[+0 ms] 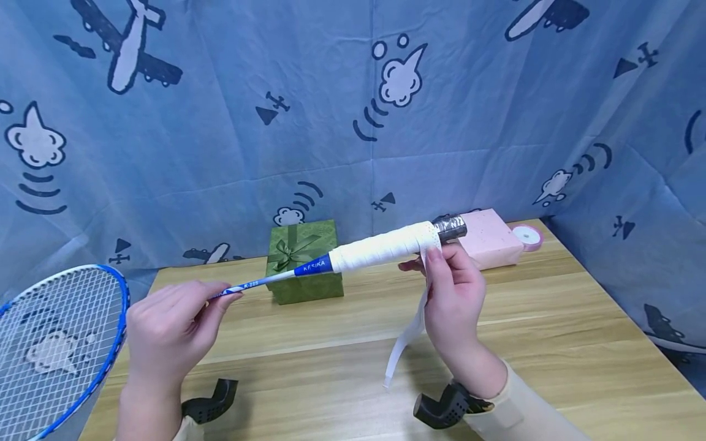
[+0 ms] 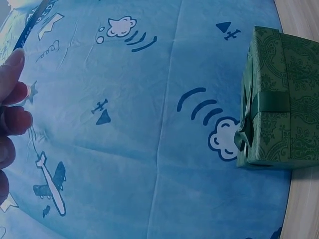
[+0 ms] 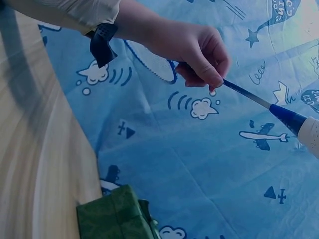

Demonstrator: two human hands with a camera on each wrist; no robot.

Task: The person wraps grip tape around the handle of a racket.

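A blue badminton racket (image 1: 57,343) is held in the air over a wooden table (image 1: 551,331). My left hand (image 1: 171,324) grips its thin blue shaft (image 1: 259,283), and the same hand (image 3: 194,50) shows on the shaft (image 3: 246,93) in the right wrist view. The handle (image 1: 380,248) is wound with white grip tape, and its dark butt end (image 1: 451,227) is bare. My right hand (image 1: 449,288) pinches the tape at the handle's bare end. A loose strip of tape (image 1: 405,337) hangs down from there. In the left wrist view only my left fingertips (image 2: 12,107) show.
A green gift box with a bow (image 1: 305,260) stands at the back of the table, seen also as the green box (image 2: 279,99) from the left wrist. A pink block (image 1: 491,237) and a roll of pink ribbon (image 1: 526,236) lie at the back right. A blue patterned cloth (image 1: 353,110) hangs behind.
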